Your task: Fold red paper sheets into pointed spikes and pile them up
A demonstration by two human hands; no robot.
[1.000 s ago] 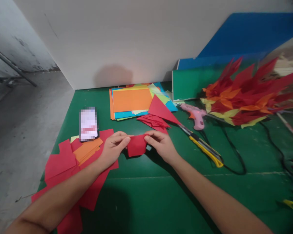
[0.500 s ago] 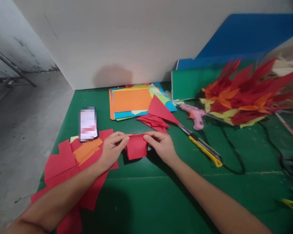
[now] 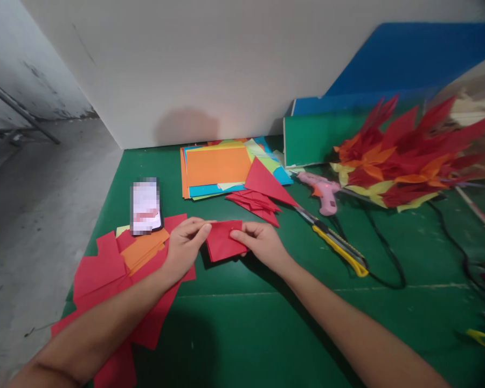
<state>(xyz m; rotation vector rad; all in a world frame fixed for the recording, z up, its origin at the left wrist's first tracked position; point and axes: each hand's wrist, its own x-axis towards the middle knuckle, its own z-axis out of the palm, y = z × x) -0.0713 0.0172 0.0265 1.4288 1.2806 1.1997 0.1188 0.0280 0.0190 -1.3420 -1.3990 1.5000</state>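
A small folded square of red paper [image 3: 224, 243] is held just above the green table [image 3: 267, 334]. My left hand [image 3: 186, 241] pinches its upper left corner between thumb and fingers. On the right side, my right hand [image 3: 263, 243] grips it with the thumb on top and the fingers underneath. Beyond the hands lies a small pile of folded red paper pieces [image 3: 255, 205], with a larger red paper triangle [image 3: 267, 182] above it. Loose red paper sheets [image 3: 101, 272] and a stack of orange paper pieces [image 3: 143, 252] spread near my left forearm.
A phone [image 3: 146, 207] stands at the left. Coloured paper sheets [image 3: 218, 167] are stacked at the back. To the right are a yellow utility knife [image 3: 339, 250], a pink glue gun [image 3: 323, 191] with its cable, and a red, orange and yellow paper arrangement [image 3: 408, 156].
My right hand has shifted its grip from the upper right corner down onto the paper's right side. The red square has turned slightly and now shows more of its face.
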